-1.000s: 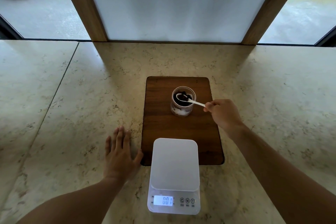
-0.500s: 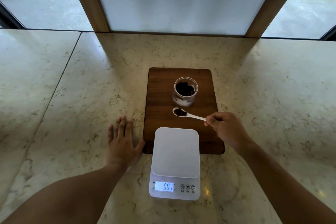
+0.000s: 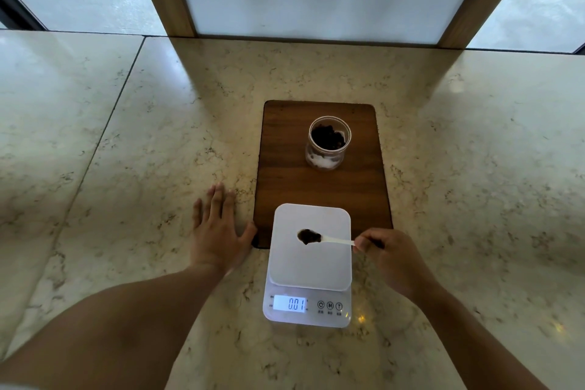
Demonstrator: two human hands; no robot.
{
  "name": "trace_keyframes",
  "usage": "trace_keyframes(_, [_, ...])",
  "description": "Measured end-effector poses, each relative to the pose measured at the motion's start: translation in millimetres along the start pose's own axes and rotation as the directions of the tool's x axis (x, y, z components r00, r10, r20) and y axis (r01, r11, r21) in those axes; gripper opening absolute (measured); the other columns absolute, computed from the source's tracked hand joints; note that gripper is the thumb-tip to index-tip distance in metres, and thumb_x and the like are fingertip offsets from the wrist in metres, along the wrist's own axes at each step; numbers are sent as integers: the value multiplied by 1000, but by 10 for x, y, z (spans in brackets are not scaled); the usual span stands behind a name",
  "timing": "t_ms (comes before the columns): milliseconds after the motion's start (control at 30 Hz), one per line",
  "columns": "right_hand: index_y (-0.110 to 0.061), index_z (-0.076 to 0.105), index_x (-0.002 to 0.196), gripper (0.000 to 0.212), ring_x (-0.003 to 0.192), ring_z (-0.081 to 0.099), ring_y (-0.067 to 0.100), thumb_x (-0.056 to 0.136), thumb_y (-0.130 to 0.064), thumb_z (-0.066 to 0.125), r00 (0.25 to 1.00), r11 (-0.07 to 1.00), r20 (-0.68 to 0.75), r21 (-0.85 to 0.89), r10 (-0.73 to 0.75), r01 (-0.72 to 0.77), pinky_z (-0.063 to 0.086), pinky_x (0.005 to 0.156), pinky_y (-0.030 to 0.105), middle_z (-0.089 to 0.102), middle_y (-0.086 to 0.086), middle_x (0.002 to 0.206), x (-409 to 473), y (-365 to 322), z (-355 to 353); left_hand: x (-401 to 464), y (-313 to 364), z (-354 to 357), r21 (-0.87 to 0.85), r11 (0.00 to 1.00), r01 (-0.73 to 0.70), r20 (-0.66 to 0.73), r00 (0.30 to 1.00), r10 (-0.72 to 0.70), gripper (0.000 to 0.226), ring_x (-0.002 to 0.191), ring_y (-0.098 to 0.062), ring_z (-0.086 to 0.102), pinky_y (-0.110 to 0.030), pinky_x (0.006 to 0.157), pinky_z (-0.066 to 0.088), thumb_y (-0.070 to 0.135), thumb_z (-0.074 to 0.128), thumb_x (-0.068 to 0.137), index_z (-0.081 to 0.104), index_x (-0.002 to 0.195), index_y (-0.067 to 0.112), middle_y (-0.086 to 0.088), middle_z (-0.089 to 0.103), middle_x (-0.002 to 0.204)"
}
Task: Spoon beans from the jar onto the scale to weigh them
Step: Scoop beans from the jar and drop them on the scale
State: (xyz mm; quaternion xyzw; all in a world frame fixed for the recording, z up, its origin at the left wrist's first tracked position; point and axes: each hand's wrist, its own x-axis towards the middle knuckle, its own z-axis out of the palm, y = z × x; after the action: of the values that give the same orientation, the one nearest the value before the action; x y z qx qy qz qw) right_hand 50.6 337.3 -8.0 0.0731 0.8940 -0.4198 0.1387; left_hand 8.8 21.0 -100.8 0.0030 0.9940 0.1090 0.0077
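My right hand (image 3: 391, 258) pinches the spoon (image 3: 329, 240) by its handle, its bowl of beans (image 3: 308, 236) over the scale (image 3: 310, 263) platform. My left hand (image 3: 218, 234) lies flat, fingers spread, on the bench (image 3: 126, 168) left of the scale. The jar (image 3: 327, 142) stands behind the scale on the board (image 3: 285, 180).

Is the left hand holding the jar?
No, the left hand lies flat on the counter, apart from the jar on the wooden board.
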Motion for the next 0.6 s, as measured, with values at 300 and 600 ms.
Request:
trace_keyframes(300, [-28, 73, 73, 25, 65, 63, 4, 91, -15, 62, 998, 999, -38, -17, -47, 46, 43, 53, 11, 70, -17, 68, -61, 43, 61, 20, -5, -9, -3, 1000, 4, -9, 1000, -4, 84, 151, -20, -5, -48, 122, 3, 63, 28, 87, 15, 153, 12, -11, 11, 164])
trace_keyframes(600, [-31, 73, 80, 21, 74, 64, 3, 92, -18, 62, 999, 1000, -48, 21, -18, 19, 50, 63, 19, 72, -15, 75, -136, 90, 92, 24, 42, -37, -18, 1000, -7, 1, 1000, 7, 85, 151, -19, -7, -47, 122, 1, 63, 29, 86, 15, 154, 13, -11, 10, 164])
